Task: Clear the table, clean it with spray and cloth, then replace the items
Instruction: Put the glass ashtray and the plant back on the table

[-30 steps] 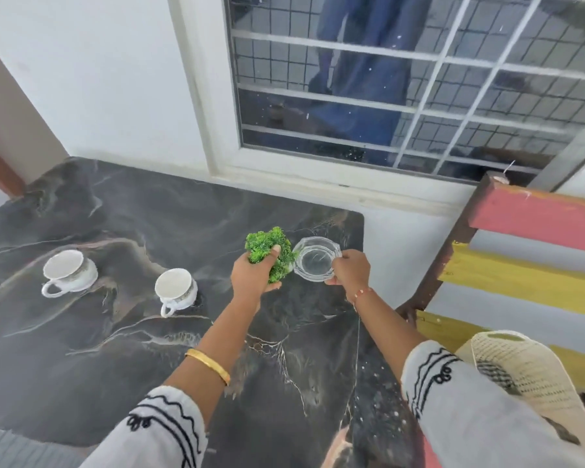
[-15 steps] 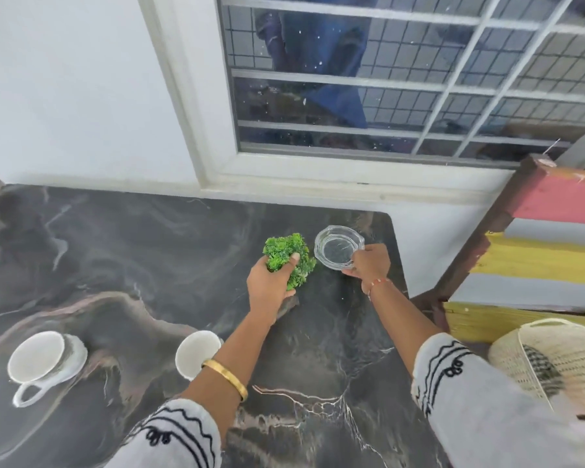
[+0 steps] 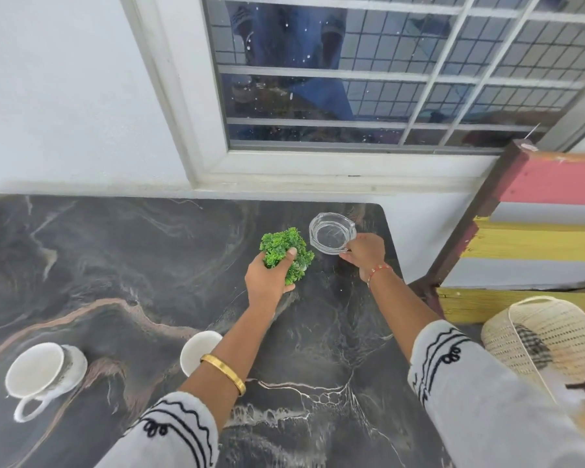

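While both hands work the desk (image 3: 149,265) far corner: left hand (image 3: 267,282) grips green plant (image 3: 284,246); right hand (image 3: 365,253) pinches glass ashtray (image 3: 331,233) rim, just right of plant, side by side.

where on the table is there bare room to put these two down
Bare dark marble tabletop stretches from the wall to the white cups, left of the green plant tuft. Crowded at the far right corner: glass ashtray, both hands.

The left hand (image 3: 267,282) grips a green plant (image 3: 286,251). The right hand (image 3: 365,253) pinches a glass ashtray (image 3: 331,233) over the dark bench (image 3: 115,258).
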`<control>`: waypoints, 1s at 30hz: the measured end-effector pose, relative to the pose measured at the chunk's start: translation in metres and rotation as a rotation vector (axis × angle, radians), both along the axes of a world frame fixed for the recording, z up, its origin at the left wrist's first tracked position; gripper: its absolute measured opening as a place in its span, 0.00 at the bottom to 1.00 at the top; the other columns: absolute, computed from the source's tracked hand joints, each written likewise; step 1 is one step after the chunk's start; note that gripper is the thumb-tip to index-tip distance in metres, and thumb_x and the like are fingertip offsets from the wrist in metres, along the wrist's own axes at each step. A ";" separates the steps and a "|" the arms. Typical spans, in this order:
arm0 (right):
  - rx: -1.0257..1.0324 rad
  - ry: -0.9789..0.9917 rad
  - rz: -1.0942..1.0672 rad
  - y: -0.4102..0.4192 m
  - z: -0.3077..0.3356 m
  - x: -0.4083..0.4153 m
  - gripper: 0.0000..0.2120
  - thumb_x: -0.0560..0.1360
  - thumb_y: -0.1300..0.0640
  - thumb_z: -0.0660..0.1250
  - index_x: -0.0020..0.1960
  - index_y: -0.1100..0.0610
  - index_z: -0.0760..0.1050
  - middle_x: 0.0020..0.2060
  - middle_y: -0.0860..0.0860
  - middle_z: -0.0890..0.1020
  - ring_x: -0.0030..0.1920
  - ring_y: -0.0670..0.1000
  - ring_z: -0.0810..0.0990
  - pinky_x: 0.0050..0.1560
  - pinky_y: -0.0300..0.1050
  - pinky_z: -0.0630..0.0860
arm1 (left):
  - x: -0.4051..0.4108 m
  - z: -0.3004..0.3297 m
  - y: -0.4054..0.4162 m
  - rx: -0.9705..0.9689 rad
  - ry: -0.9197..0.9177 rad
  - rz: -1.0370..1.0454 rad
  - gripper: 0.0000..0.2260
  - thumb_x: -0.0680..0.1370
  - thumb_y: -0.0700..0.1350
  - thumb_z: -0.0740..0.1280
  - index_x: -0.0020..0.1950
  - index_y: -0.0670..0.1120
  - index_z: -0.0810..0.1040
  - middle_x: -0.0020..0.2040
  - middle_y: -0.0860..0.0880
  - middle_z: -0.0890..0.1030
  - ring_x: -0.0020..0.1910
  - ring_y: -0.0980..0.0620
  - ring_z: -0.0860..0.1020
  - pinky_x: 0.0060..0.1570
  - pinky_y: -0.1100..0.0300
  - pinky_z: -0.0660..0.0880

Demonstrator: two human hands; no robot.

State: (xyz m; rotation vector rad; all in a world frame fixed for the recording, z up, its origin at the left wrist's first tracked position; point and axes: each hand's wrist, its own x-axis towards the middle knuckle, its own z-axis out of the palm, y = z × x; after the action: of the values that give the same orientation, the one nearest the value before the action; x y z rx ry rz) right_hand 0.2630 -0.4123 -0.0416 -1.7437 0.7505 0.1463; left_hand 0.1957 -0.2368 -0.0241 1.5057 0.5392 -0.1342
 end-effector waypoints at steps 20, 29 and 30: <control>0.301 -0.054 0.459 0.107 0.120 -0.163 0.19 0.76 0.41 0.61 0.54 0.56 0.75 0.52 0.53 0.77 0.50 0.56 0.79 0.60 0.54 0.76 | -0.126 0.073 0.055 0.106 -0.212 -0.072 0.16 0.69 0.49 0.74 0.52 0.45 0.74 0.51 0.45 0.80 0.51 0.43 0.80 0.45 0.45 0.80; 0.451 -0.151 0.455 0.198 0.143 -0.209 0.11 0.77 0.49 0.64 0.47 0.57 0.78 0.44 0.53 0.82 0.44 0.51 0.80 0.51 0.51 0.79 | -0.191 0.107 0.140 -0.066 -0.224 -0.084 0.27 0.67 0.42 0.76 0.63 0.46 0.68 0.59 0.45 0.77 0.54 0.43 0.79 0.51 0.42 0.79; 0.455 -0.153 0.463 0.208 0.146 -0.209 0.12 0.77 0.49 0.64 0.47 0.58 0.78 0.44 0.53 0.82 0.44 0.51 0.80 0.51 0.51 0.79 | -0.193 0.109 0.150 -0.087 -0.226 -0.084 0.28 0.68 0.42 0.75 0.64 0.45 0.67 0.60 0.45 0.76 0.54 0.42 0.80 0.51 0.42 0.79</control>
State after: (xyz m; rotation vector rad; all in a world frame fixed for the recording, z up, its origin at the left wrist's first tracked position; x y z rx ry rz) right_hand 0.0544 -0.2039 0.1039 -1.4411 0.1686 0.4564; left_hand 0.0024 -0.0864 0.0847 1.4372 0.2858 -0.0509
